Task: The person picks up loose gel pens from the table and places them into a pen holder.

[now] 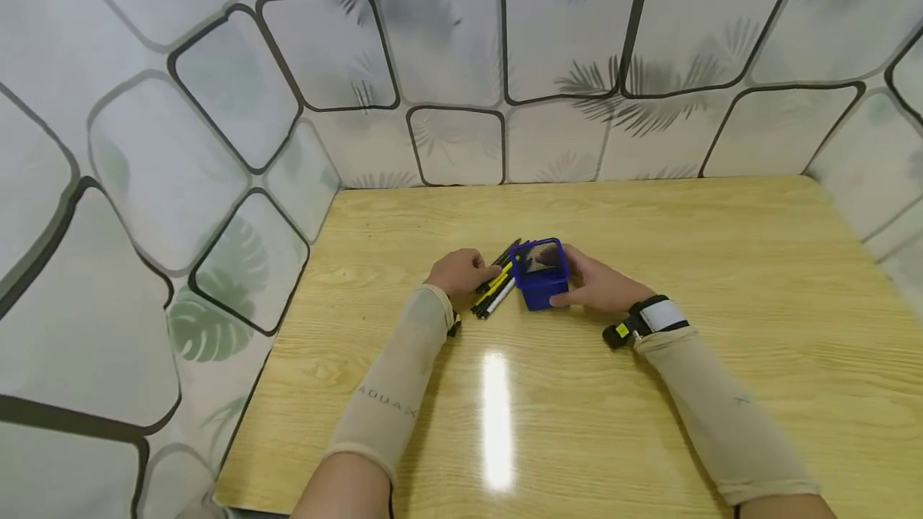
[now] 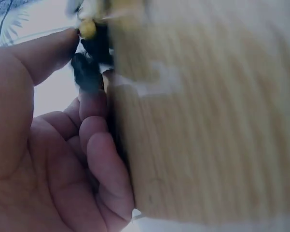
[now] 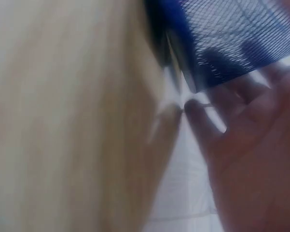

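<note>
Beige arm sleeves (image 1: 389, 383) cover both forearms of a person leaning in over a wood-grain counter (image 1: 764, 263), the left one bearing grey lettering. At work slightly left of the midpoint between the side edges, and closer to the back edge than the front, the left hand (image 1: 459, 271) pinches at a slanting bundle of black, yellow and white pens (image 1: 496, 295), thumb against curled fingers. Just beside the bundle, on its right, the right hand (image 1: 602, 283) grips a blue mesh pen holder (image 1: 544, 292), thumb on the near side and fingers around the far side; its square mouth faces up toward the head camera. Whether its base touches the counter cannot be told. A black wrist strap (image 1: 659, 315) with a pale panel circles the right wrist, a small black device (image 1: 618, 335) attached. Light glares (image 1: 496, 423) off the counter's glossy top in front of the pens. Wall covering (image 1: 454, 38) printed with dark-outlined stone shapes and leaves rises beyond the back and left edges.
</note>
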Demonstrator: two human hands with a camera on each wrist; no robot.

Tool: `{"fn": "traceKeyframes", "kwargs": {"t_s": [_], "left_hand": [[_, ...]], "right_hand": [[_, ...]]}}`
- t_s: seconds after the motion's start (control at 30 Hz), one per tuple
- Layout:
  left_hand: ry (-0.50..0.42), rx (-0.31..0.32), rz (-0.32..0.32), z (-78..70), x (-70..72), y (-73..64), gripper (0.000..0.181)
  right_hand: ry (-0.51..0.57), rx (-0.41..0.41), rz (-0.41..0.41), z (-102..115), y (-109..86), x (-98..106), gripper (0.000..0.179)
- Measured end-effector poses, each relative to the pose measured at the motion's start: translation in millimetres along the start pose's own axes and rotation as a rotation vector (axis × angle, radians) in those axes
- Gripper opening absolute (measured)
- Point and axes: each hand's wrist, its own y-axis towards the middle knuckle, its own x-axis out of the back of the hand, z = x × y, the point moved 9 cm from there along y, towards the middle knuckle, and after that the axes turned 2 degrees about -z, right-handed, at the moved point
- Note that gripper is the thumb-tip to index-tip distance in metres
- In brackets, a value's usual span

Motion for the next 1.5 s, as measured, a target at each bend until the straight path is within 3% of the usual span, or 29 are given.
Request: {"fn": "traceKeyframes", "kwargs": {"t_s": [0.2, 0.4, 0.57, 0.8, 0.9, 1.07, 1.2, 1.37, 1.5], "left_hand": [[-0.05, -0.046, 0.01, -0.9, -1.1, -6.2, 0.033], [-0.071, -0.07, 0.001, 8.2, 0.1, -12.8, 0.024], [-0.064, -0.089, 0.041, 5.7, 1.5, -19.1, 0.022], [0.038, 0.063, 0.19, 10.0, -6.8, -32.8, 0.036], [0.053, 0.066, 0.202, 5.5, -7.1, -34.9, 0.043], [0.062, 0.059, 0.178, 1.6, -0.5, -34.5, 0.052], [0.051, 0.067, 0.138, -1.6, 10.1, -36.4, 0.045], [0.022, 0.021, -0.011, -14.3, 39.3, -49.3, 0.024], [-0.046, -0.044, -0.161, -31.8, 66.6, -65.0, 0.02]], "right_hand": [[-0.016, 0.015, -0.023, -8.6, 2.1, 7.3, 0.082], [0.122, 0.153, -0.019, -6.2, -1.5, 6.7, 0.079], [0.144, 0.129, -0.011, -7.4, -0.5, -0.1, 0.079], [0.162, 0.099, 0.007, -8.5, 0.3, -8.3, 0.08], [0.187, 0.091, 0.002, -8.7, -0.5, -6.0, 0.08], [0.233, 0.094, 0.003, -8.2, -0.7, -0.7, 0.081], [0.216, 0.104, 0.001, -7.5, -0.6, 2.1, 0.081], [0.191, 0.114, -0.014, -8.1, -0.7, 6.1, 0.079], [0.187, 0.105, -0.021, -10.6, 0.2, 10.0, 0.078]]}}
